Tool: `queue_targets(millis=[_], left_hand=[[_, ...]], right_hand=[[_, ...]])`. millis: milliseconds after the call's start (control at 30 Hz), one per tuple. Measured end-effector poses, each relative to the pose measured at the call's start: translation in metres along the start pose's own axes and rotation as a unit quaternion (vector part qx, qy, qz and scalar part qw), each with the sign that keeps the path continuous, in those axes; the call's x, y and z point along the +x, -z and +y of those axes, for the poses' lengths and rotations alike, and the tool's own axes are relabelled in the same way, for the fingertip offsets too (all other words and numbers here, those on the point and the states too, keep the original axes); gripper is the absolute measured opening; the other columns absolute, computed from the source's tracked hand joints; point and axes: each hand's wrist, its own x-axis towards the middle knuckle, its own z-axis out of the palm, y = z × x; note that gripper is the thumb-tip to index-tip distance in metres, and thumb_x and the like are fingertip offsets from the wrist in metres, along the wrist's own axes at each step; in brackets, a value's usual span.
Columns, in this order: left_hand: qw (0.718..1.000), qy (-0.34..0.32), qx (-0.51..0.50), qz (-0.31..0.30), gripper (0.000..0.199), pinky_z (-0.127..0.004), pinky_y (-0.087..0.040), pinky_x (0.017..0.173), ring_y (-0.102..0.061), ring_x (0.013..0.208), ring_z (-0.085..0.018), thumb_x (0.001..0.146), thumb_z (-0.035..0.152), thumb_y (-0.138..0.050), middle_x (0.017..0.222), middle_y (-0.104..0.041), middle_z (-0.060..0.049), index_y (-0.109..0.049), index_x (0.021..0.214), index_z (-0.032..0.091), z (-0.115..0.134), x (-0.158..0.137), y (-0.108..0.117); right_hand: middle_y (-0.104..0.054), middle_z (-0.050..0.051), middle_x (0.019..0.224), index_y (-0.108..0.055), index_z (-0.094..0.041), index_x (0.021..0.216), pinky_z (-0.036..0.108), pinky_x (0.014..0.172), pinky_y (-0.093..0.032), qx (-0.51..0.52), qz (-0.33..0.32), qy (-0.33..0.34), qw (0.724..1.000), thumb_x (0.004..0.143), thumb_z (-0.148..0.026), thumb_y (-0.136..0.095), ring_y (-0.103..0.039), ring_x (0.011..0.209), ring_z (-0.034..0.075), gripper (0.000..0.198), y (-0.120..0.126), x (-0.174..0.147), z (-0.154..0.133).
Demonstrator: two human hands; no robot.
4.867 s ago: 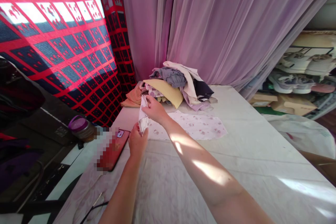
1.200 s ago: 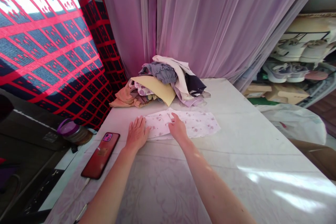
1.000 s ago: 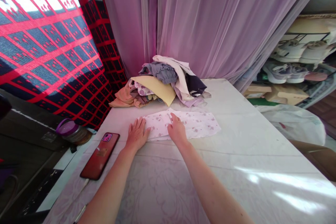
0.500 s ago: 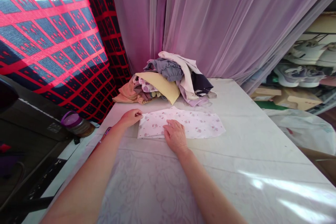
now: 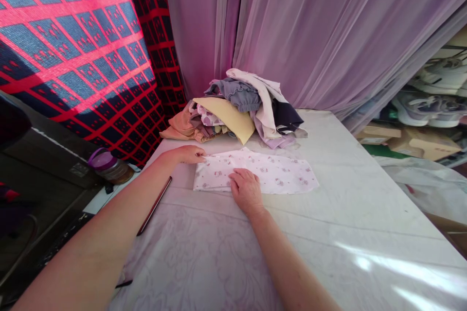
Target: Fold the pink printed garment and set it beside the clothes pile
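Observation:
A pale pink garment [image 5: 280,175] with small printed figures lies folded into a long flat strip on the table; which kind of garment it is, I cannot tell. At its upper left corner, my left hand [image 5: 191,154] is closed, thumb and fingers pinching the cloth edge. My right hand [image 5: 246,188] rests palm down on the lower middle of the strip, its fingers loosely bent and holding nothing.
Behind the garment is a heap of clothes [image 5: 226,116] against the purple curtain [image 5: 292,34]. A thin dark red-edged object [image 5: 155,206] lies by my left forearm. A purple-lidded jar [image 5: 111,167] stands at left. Shoes [image 5: 430,109] and boxes [image 5: 423,143] sit on shelves at right.
My left hand has shifted slightly right and inward over the garment's upper left corner. The right hand stays on the cloth. The whole view has turned a little.

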Motion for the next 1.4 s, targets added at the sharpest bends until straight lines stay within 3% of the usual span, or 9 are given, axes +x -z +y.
queue_targets(millis=[200, 367, 600, 700, 800, 900, 967, 1100, 1400], left_hand=[[0.993, -0.027, 0.112, -0.041, 0.042, -0.025, -0.042, 0.080, -0.061, 0.094, -0.020, 0.077, 0.045, -0.052, 0.110, -0.069, -0.005, -0.070, 0.108, 0.022, 0.009, 0.005, 0.008], [0.985, -0.017, 0.169, -0.013, 0.039, -0.027, -0.040, 0.072, -0.060, 0.085, -0.021, 0.076, 0.048, -0.055, 0.098, -0.069, -0.007, -0.072, 0.099, 0.021, 0.002, 0.004, 0.009], [0.993, 0.051, 0.102, 0.038, 0.030, -0.025, -0.038, 0.064, -0.059, 0.077, -0.021, 0.069, 0.051, -0.065, 0.080, -0.067, -0.002, -0.069, 0.081, 0.024, 0.003, 0.000, 0.003], [0.988, 0.106, 0.089, 0.073, 0.027, -0.027, -0.041, 0.066, -0.061, 0.078, -0.021, 0.072, 0.045, -0.064, 0.081, -0.069, -0.002, -0.069, 0.086, 0.023, 0.007, -0.006, 0.000], [0.978, 0.138, 0.095, 0.128, 0.033, -0.032, -0.045, 0.078, -0.062, 0.094, -0.025, 0.084, 0.028, -0.048, 0.107, -0.068, -0.009, -0.064, 0.112, 0.019, 0.021, -0.015, -0.013], [0.969, 0.114, 0.097, 0.195, 0.045, -0.033, -0.036, 0.103, -0.048, 0.125, -0.022, 0.090, 0.020, -0.033, 0.139, -0.052, -0.009, -0.052, 0.132, 0.019, 0.043, -0.023, -0.044], [0.966, 0.049, 0.078, 0.243, 0.048, -0.035, -0.027, 0.112, -0.036, 0.136, -0.023, 0.094, 0.029, -0.033, 0.147, -0.044, -0.009, -0.045, 0.139, 0.017, 0.056, -0.026, -0.070], [0.962, 0.081, 0.081, 0.249, 0.061, -0.046, -0.023, 0.114, -0.025, 0.143, -0.030, 0.094, 0.050, -0.034, 0.154, -0.033, -0.011, -0.035, 0.145, 0.018, 0.066, -0.027, -0.107], [0.958, 0.101, 0.078, 0.257, 0.066, -0.051, -0.022, 0.114, -0.021, 0.143, -0.036, 0.091, 0.056, -0.037, 0.156, -0.028, -0.011, -0.037, 0.146, 0.019, 0.061, -0.024, -0.110]], right_hand=[[-0.065, 0.004, 0.115, -0.068, -0.025, 0.097, 0.036, 0.093, -0.036, 0.002, 0.004, 0.003, 1.000, 0.087, -0.017, -0.052, -0.053, 0.112, 0.020, 0.020, 0.000, 0.000, 0.001], [-0.065, 0.005, 0.116, -0.068, -0.025, 0.099, 0.036, 0.093, -0.035, -0.001, -0.001, -0.001, 1.000, 0.087, -0.018, -0.051, -0.053, 0.112, 0.019, 0.021, 0.000, 0.000, 0.001], [-0.064, 0.004, 0.117, -0.067, -0.025, 0.101, 0.036, 0.094, -0.036, -0.008, -0.014, -0.004, 1.000, 0.088, -0.018, -0.051, -0.053, 0.113, 0.019, 0.022, 0.002, 0.000, -0.001], [-0.064, 0.005, 0.117, -0.067, -0.025, 0.101, 0.036, 0.094, -0.036, -0.012, -0.017, -0.005, 1.000, 0.088, -0.018, -0.051, -0.053, 0.113, 0.020, 0.022, 0.002, 0.000, -0.001], [-0.064, 0.005, 0.117, -0.067, -0.025, 0.101, 0.037, 0.094, -0.036, -0.008, -0.017, -0.005, 1.000, 0.088, -0.018, -0.050, -0.053, 0.113, 0.020, 0.022, 0.002, 0.000, -0.001], [-0.064, 0.005, 0.117, -0.067, -0.024, 0.101, 0.037, 0.094, -0.036, -0.006, -0.019, -0.005, 1.000, 0.088, -0.019, -0.050, -0.053, 0.113, 0.020, 0.021, 0.003, 0.001, -0.002], [-0.064, 0.005, 0.118, -0.067, -0.024, 0.101, 0.038, 0.095, -0.036, -0.008, -0.022, -0.006, 1.000, 0.089, -0.019, -0.050, -0.053, 0.114, 0.020, 0.022, 0.004, 0.001, -0.003], [-0.061, 0.007, 0.128, -0.064, -0.023, 0.113, 0.041, 0.102, -0.034, -0.027, -0.038, -0.010, 0.999, 0.091, -0.021, -0.047, -0.050, 0.122, 0.021, 0.028, 0.002, -0.002, -0.002], [-0.035, 0.011, 0.152, -0.043, -0.021, 0.142, 0.058, 0.111, -0.020, -0.097, -0.108, -0.043, 0.988, 0.096, -0.042, -0.040, -0.029, 0.141, 0.029, 0.050, 0.005, -0.012, -0.001]])
